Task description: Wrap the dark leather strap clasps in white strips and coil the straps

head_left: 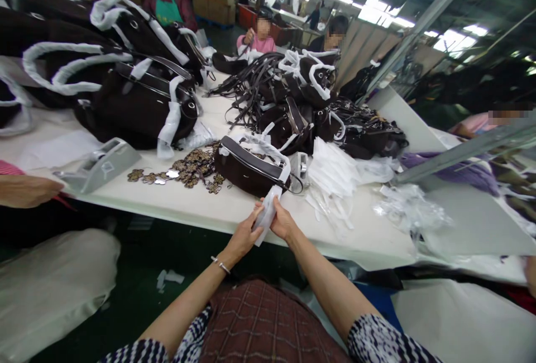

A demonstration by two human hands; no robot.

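Note:
My left hand [244,234] and my right hand [283,220] meet at the near edge of the white table [188,204]. Both pinch a strip of white wrapping paper [267,213] that runs up to the strap of a dark brown handbag [251,168] lying just beyond them. The bag's handle is partly wound in the same white paper. A thin bracelet sits on my left wrist.
A pile of flower-shaped metal ornaments [188,168] lies left of the bag, with a grey tape dispenser [100,165] further left. White paper strips [335,176] are heaped to the right. Stacks of wrapped dark handbags [125,81] fill the table. Other people work at the far side; a person's hand [29,190] rests at the left edge.

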